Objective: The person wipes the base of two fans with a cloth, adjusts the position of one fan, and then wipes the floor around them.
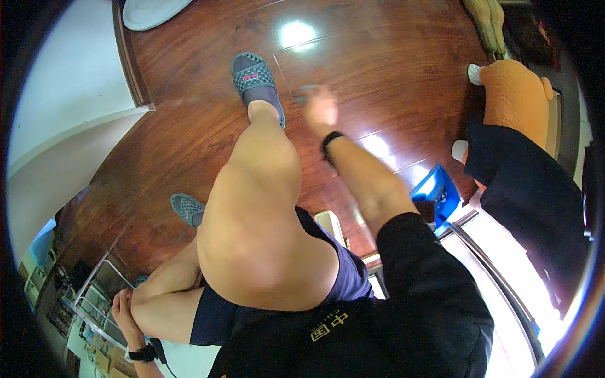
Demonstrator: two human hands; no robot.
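Observation:
My right hand [322, 108] is stretched out over the wooden floor, just right of my forward foot. Motion smears its fingers. At their tips shows a small grey-green object [305, 93], too blurred to name, which the hand appears to hold. A dark green slipper [254, 77] is on the forward foot, over a dark sock. Its mate [187, 208] is on my other foot, farther back on the left. My left hand [128, 315] rests against my lower leg at the lower left, its fingers laid along the skin and partly hidden.
A white wire rack [94, 286] stands beside my left hand. To the right are a blue container [439, 192], an orange plush toy [513, 97] and dark cloth [523, 183]. Long squashes [488, 25] lie at upper right; a white round object [151, 12] sits at upper left.

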